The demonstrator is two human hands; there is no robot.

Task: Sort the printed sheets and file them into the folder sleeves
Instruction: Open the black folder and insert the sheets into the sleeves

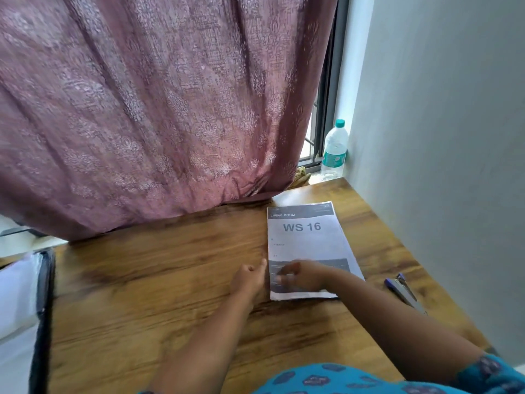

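1. Wooden desk fills the lower half of the view, its grain running left to right, with a teal patterned sleeve at the very bottom edge.
2. Both forearms reach forward over the desk toward a stack of printed sheets lying flat on the right side.
3. Left hand rests on the wood just beside the stack's left edge, fingers curled loosely inward, its index fingertip touching that edge.
4. Right hand lies over the lower part of the top sheet, fingers bent and blurred; whether it pinches paper I cannot tell.
5. Top sheet reads "LIVING ROOM" and "WS 16".
6. Right of the stack, apart from it, lies a blue stapler.
7. At the far left edge sits a dark-rimmed folder with pale sleeves showing.
8. Beyond the desk hangs a mauve patterned curtain; a water bottle stands upright on the window sill, beside the grey wall.
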